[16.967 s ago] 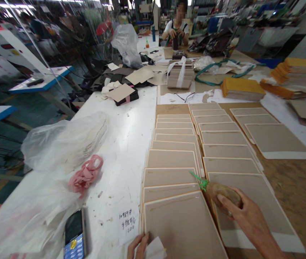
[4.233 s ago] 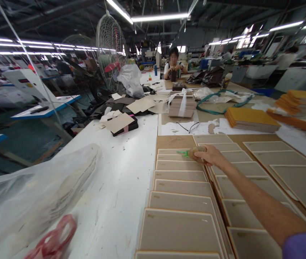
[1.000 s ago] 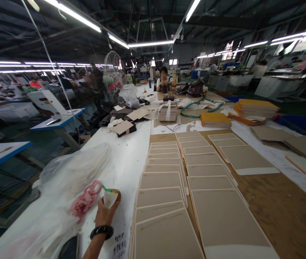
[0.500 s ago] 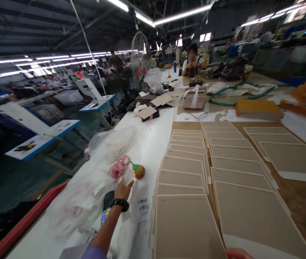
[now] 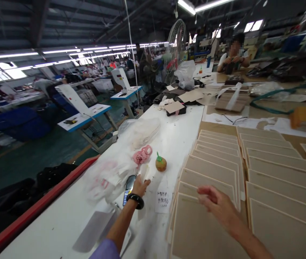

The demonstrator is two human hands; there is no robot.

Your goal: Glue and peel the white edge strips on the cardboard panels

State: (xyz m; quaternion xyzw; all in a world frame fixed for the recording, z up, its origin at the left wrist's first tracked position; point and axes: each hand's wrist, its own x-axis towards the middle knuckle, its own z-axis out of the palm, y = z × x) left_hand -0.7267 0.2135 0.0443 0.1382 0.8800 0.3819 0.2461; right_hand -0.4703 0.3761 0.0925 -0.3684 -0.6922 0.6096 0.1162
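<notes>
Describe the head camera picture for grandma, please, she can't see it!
A person's left hand is by a phone on a white table, and the right hand is over overlapping beige panels. Nearby are a pink bundle and a round brown thing with a green top; another person is farther back.

Dark, beamed roof [image 5: 69, 32]; rows of lit tube lights [image 5: 60, 51] below. Bright windows [image 5: 15, 74] far left. Green floor [image 5: 57, 147], yellowish stripe [image 5: 80, 155] across it. White bench [image 5: 185, 122], red rail [image 5: 45, 203] along left side. Beyond: two small white worktops [image 5: 99, 108] with blue edges, tall caged fan [image 5: 177, 43], blue bin [image 5: 21, 120].
</notes>
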